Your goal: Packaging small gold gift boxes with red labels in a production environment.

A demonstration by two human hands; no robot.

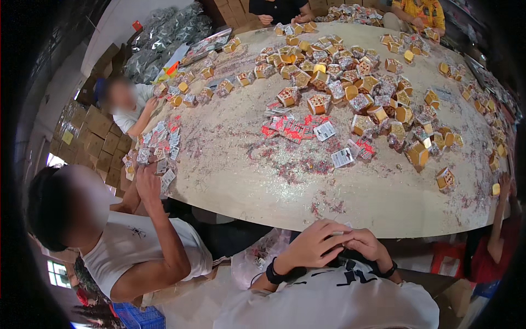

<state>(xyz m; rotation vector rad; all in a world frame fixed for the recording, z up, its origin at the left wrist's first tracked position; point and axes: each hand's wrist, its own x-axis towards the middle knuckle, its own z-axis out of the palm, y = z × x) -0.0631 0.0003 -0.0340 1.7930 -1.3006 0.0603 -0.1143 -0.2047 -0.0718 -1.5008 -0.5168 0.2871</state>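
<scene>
My left hand [320, 244] and my right hand [366, 244] meet at the near table edge, in front of my white shirt. The fingers of both are curled and pressed together. A tiny whitish bit shows between them; the rest of what they hold is hidden. Beyond them on the table [263, 203] lie white cards [342, 158] and a pile of red-and-white cards [290, 128]. Farther back is a big heap of small yellow-and-brown house-shaped pieces [319, 103], many in transparent wrap.
Glitter and red scraps [296, 164] cover much of the tabletop. At my left a co-worker in a white sleeveless shirt [142, 241] handles small items; others work around the table. Cardboard boxes [98, 123] and grey plastic bags [164, 38] are stacked behind. A blue crate [139, 316] stands low at left.
</scene>
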